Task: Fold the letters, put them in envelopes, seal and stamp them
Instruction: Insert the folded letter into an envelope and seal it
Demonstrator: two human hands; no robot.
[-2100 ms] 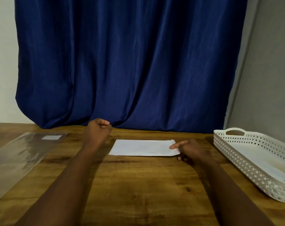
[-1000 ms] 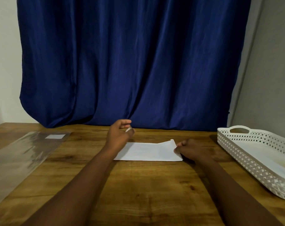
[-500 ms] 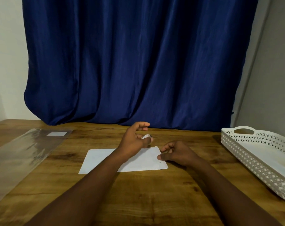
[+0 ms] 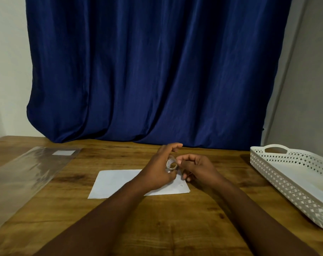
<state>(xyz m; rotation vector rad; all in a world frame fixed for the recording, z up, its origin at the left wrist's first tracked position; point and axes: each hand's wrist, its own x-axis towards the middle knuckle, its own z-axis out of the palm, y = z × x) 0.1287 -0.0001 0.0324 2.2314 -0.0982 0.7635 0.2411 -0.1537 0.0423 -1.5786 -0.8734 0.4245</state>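
Tape roll point(image 4: 171, 165) held in left hand point(image 4: 159, 169), right hand point(image 4: 194, 166) just beside, fingers pinching at its edge. Envelope point(image 4: 118, 182) flat under both, long side left-right.

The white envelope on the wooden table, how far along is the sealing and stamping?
The flat white envelope lies closed-looking on the wooden table. In hand: the left hand holds a small clear tape roll while the right hand picks at it. Taping and stamping remain; no stamp is visible.
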